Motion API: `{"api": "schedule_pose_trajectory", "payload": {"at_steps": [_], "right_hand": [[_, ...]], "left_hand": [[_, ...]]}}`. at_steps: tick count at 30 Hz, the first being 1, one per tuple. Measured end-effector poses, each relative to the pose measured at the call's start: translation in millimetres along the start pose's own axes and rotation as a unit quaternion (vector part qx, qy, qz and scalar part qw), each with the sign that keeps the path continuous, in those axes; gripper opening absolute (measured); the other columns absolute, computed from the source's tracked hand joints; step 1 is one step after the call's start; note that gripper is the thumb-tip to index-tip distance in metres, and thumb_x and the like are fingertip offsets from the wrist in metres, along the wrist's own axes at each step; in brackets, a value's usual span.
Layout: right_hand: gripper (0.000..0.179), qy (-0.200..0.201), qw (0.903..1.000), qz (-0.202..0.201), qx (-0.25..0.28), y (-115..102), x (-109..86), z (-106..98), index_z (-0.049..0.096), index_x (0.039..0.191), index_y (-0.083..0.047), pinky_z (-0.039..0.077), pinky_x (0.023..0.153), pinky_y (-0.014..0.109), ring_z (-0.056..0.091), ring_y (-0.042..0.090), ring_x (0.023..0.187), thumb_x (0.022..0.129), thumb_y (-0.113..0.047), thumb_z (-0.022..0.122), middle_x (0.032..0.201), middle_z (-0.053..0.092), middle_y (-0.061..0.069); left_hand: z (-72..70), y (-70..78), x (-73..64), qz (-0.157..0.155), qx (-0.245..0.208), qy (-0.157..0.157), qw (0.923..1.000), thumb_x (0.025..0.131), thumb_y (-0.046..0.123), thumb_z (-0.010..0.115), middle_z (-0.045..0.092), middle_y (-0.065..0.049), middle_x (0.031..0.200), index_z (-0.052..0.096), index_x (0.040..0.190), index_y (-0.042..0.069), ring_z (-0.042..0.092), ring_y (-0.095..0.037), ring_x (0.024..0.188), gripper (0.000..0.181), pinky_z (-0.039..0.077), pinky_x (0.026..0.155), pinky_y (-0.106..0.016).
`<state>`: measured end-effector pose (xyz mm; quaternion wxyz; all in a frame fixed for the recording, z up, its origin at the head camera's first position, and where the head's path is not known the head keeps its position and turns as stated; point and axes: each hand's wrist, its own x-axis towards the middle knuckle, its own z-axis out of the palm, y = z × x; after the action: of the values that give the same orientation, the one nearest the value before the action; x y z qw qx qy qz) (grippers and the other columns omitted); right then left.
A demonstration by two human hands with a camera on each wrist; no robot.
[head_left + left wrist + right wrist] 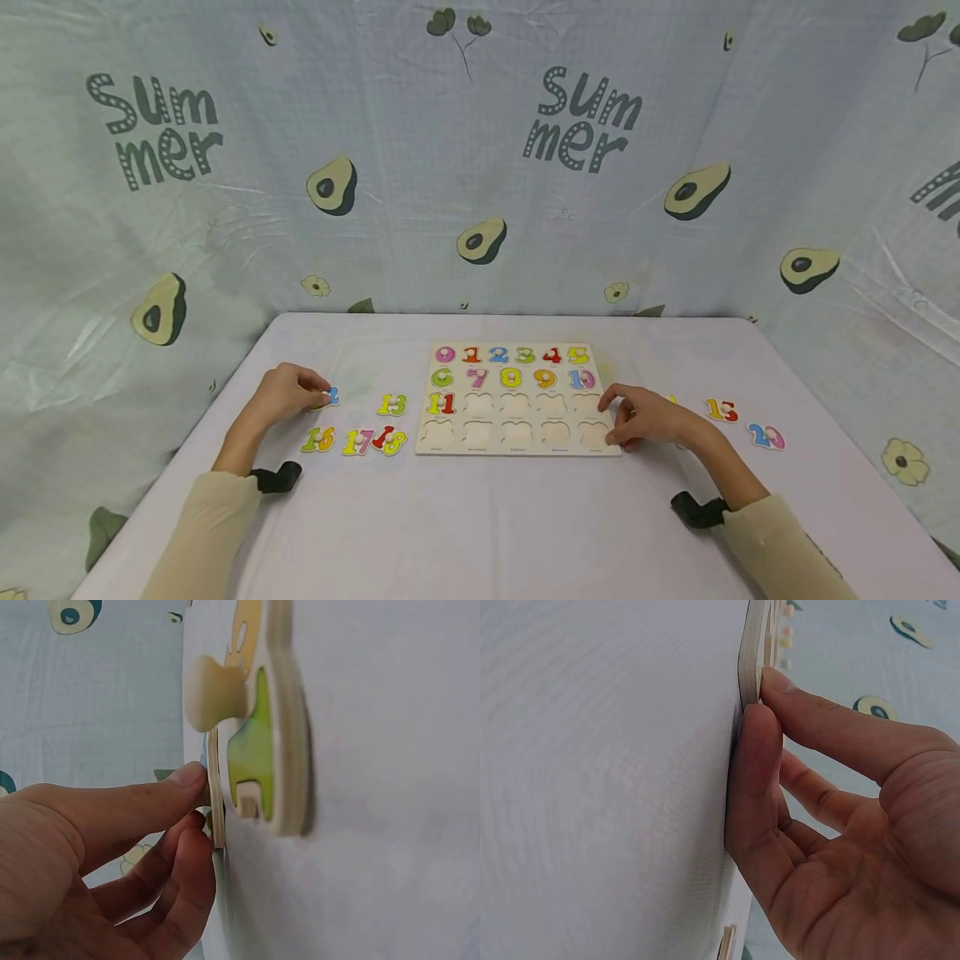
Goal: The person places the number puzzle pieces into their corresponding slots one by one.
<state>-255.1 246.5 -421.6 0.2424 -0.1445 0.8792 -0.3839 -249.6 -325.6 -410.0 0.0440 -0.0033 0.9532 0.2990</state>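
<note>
My left hand (288, 392) pinches a small wooden number piece (333, 397), with a blue 2 showing and its other digit mostly covered by the fingers. In the left wrist view the piece (217, 795) stands edge-on at the fingertips, close to the tabletop. At the right edge of the wooden number puzzle board (450, 452), my right hand (647, 415) grips the border, thumb on top and index finger against the side. Numbers 0 to 11 sit in the board; the recesses after them are bare. The 13 piece (392, 405) lies between my left hand and the board.
Below my left hand lie the 16 (318, 439), 17 (357, 442) and 18 (389, 441) pieces. Right of my right hand are the 15 (722, 410) and 20 (767, 437), plus a yellow piece (672, 399) partly hidden. A printed curtain (405, 267) hangs behind the table.
</note>
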Motion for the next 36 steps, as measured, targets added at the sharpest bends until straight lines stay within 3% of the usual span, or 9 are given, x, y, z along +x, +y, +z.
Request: {"api": "schedule_pose_trajectory", "payload": {"at_steps": [15,22,36], "right_hand": [[0.049,-0.001,1.0000,-0.006,-0.001,0.9,0.1,0.7,0.054,0.125,-0.001,0.056,0.068,0.031,0.062,0.017,0.068,0.087,-0.014,0.082,0.079,0.060,0.006],[0.049,-0.006,0.9998,-0.015,-0.007,4.6,1.2,-1.3,0.054,0.125,-0.002,0.056,0.067,0.030,0.062,0.017,0.067,0.088,-0.017,0.081,0.078,0.061,0.005],[0.049,0.001,1.0000,0.001,-0.004,3.6,1.8,0.2,0.055,0.125,-0.002,0.055,0.068,0.030,0.062,0.018,0.069,0.087,-0.015,0.082,0.079,0.060,0.006]], "left_hand": [[-0.8,1.6,-2.0,-0.003,0.000,0.005,1.0000,0.089,0.014,0.078,0.072,-0.010,0.083,0.076,0.098,-0.005,0.063,-0.017,0.072,0.021,0.049,0.064,-0.030],[-1.1,4.2,-2.9,-0.005,0.014,0.017,0.9997,0.091,0.017,0.076,0.072,-0.013,0.091,0.076,0.101,-0.003,0.061,-0.023,0.083,0.022,0.047,0.069,-0.030],[-2.7,26.9,-8.6,0.009,-0.012,0.051,0.9986,0.093,0.020,0.076,0.074,-0.015,0.096,0.076,0.108,-0.002,0.063,-0.023,0.083,0.027,0.049,0.072,-0.029]]}}
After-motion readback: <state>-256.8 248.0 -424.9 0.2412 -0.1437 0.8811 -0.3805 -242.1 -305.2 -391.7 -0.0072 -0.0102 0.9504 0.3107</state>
